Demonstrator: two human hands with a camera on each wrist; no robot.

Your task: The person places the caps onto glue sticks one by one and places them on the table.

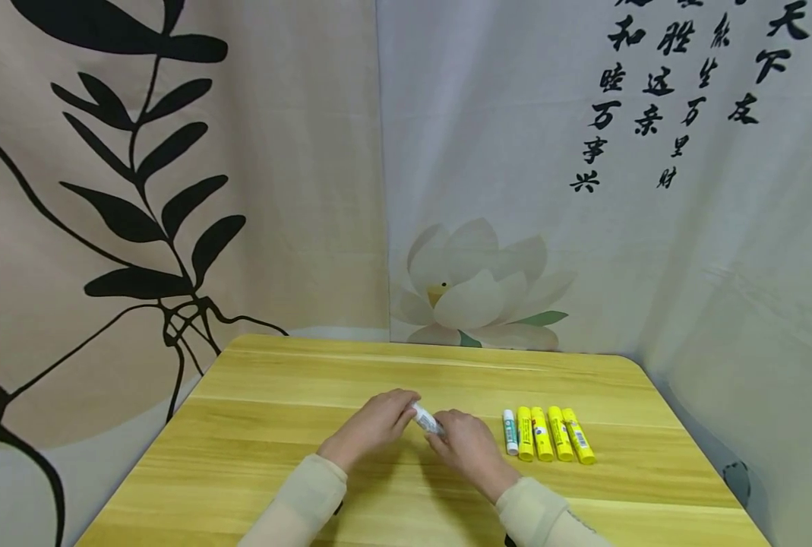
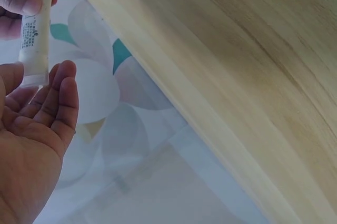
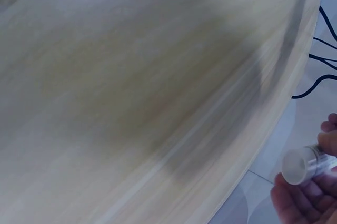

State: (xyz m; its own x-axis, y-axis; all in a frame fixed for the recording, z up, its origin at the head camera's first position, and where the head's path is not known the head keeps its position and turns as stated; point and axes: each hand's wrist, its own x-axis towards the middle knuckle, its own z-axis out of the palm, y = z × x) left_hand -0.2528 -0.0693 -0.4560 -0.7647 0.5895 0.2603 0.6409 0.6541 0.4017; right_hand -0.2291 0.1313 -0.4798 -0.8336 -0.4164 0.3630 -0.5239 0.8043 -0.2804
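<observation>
A white glue stick (image 1: 427,418) with small dark print is held between both hands over the middle of the table (image 1: 276,456). My left hand (image 1: 371,425) pinches its far end between thumb and fingers. In the left wrist view this end of the glue stick (image 2: 35,50) shows at the thumb, the other fingers loosely bent beneath. The near right end is gripped by my right hand (image 1: 470,450). The right wrist view shows a round, pale translucent end of the glue stick (image 3: 300,165) beside the fingers.
To the right of my right hand, several yellow glue sticks (image 1: 541,434) lie side by side in a row. A white and teal one (image 1: 510,432) lies at the row's left end. Behind the table hangs a printed cloth (image 1: 488,152) with a lotus and dark characters.
</observation>
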